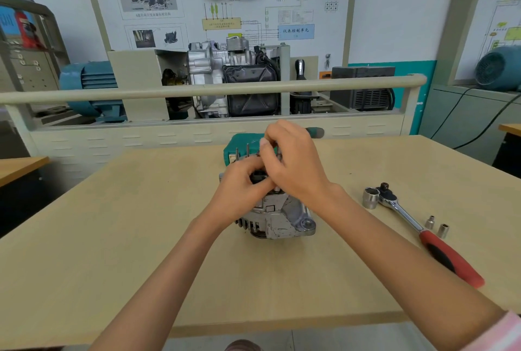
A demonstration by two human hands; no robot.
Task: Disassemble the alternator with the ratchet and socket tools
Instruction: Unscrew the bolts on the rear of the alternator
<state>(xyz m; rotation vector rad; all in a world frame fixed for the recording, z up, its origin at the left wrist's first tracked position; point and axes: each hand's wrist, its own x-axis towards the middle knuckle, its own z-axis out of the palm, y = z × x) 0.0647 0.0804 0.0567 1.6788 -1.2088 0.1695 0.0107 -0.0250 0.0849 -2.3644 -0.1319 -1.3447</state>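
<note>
Your alternator (277, 216) sits at the centre of the table (112, 238), and I judge it heavy and rigid: cast metal that won't flex but could roll on its round body. Steady it by the housing or the mounting ear at its 4 o'clock side, not the thin studs on top. Your left hand (239, 190) is curled on the black part atop the alternator, at its 11 o'clock. Your right hand (293, 161) pinches something small at 12 o'clock, just above; what exactly, I cannot tell. The ratchet (423, 232) lies untouched at 3 o'clock, well apart, with a large socket (370, 197) touching its head and two small sockets (437, 226) beside its shaft
</note>
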